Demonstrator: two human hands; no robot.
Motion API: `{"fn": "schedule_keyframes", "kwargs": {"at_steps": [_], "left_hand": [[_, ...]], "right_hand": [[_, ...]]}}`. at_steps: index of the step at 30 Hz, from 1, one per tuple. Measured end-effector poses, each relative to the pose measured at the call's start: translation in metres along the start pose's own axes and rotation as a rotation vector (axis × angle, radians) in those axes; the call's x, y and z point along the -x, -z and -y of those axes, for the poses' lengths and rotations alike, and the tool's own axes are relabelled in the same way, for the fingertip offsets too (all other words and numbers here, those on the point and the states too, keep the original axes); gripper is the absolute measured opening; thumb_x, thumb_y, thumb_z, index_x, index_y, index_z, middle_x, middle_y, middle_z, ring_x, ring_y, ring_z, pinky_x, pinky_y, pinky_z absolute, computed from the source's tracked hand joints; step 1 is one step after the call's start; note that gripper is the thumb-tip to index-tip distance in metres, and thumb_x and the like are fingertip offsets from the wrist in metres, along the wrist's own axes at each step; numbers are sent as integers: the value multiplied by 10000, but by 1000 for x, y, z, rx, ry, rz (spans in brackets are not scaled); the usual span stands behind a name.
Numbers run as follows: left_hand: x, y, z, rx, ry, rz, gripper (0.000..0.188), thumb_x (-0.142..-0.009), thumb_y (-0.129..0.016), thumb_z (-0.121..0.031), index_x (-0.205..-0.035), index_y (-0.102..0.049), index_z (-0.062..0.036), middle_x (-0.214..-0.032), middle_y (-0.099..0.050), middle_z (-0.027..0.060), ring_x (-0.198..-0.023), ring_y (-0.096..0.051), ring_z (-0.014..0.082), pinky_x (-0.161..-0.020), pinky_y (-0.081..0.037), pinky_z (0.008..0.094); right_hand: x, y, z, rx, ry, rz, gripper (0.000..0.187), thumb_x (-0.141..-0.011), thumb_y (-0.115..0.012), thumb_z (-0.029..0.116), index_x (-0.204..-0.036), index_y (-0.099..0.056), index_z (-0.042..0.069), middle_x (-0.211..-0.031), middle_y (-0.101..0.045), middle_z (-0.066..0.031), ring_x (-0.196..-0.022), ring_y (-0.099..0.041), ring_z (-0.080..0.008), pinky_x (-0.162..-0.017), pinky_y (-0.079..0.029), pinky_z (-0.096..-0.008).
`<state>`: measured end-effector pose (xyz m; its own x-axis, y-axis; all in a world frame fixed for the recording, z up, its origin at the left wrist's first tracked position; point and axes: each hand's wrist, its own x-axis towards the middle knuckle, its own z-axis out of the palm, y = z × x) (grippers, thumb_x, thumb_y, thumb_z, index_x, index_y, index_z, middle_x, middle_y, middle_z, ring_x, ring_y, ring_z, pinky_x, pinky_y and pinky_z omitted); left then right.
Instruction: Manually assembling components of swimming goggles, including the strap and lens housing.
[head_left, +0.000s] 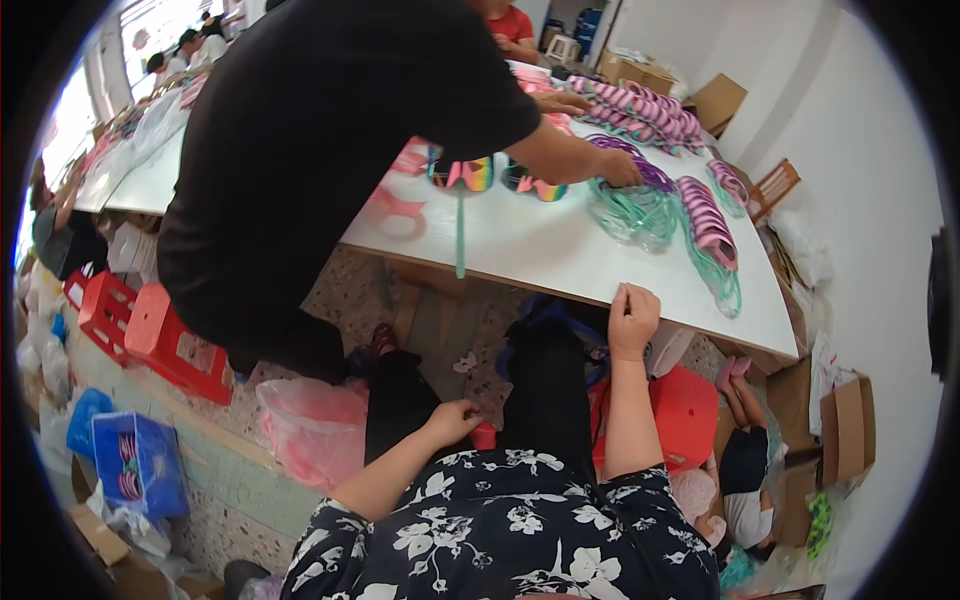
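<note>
Across the upper frame: long white rectangular table (560, 250), running back toward bright windows at far left, white wall on the right. Floor is speckled terrazzo with a pale green band (230, 470). Co-worker in a black short-sleeved shirt (320, 130) leans over the table from the left and blocks most of its middle; their hand (618, 168) sits on a stack of clear green plastic sunglasses frames (632, 212). Rows of pink and purple plastic sunglasses (640, 108) further back, another pink-and-green row (708, 225) along the right end, partly overhanging the edge. Two pairs with rainbow mirrored lenses (500, 178) just beside the co-worker's arm.

Under and around the table: red plastic crates (150, 335), blue plastic bag (140, 460), pink translucent plastic bag (315, 425), brown cardboard boxes (845, 425) at right, red round stool seat (685, 410).

Wearer's right hand (632, 318): raised at the near table edge, fingers curled together in a loose fist, touching the edge, holding nothing visible. Left hand (455, 420): low over black trousers, fingers bunched; cannot tell if it pinches anything. Nearest sunglasses to the right hand are the pink-and-green row, well apart.

Hard to read: far table contents blurred, people at the back tiny, frame rim black.
</note>
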<state>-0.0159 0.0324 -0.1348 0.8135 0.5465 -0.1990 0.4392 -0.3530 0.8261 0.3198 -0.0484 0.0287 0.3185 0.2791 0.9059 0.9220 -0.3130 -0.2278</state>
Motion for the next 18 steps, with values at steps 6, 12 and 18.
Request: {"fn": "schedule_keyframes", "kwargs": {"at_steps": [6,12,18], "left_hand": [[0,4,-1,57,15,25,393,-860,-718,-332,-1109,-711,-27,-1002,-731,176,-939,-718,308,-846,-558,379],[6,6,-1,243,25,-94,287,-877,-713,-263,-1055,-723,-38,-915,-723,148,-826,-710,281,-764,-554,351],[16,118,-79,-55,-656,-711,98,-812,-722,-33,-910,-717,-42,-780,-674,103,-685,-659,266,-611,-506,360]], "right_hand": [[-11,-4,12,73,-104,67,19,-806,-690,80,-798,-701,66,-805,-653,-89,-768,-599,-291,-748,-471,-417],[-31,-26,73,-170,-5,197,42,-816,-701,87,-843,-706,55,-864,-670,-108,-850,-625,-313,-784,-494,-424],[-86,-111,143,-418,133,442,101,-815,-722,91,-909,-715,56,-936,-681,-123,-932,-637,-331,-814,-512,-416]]}}
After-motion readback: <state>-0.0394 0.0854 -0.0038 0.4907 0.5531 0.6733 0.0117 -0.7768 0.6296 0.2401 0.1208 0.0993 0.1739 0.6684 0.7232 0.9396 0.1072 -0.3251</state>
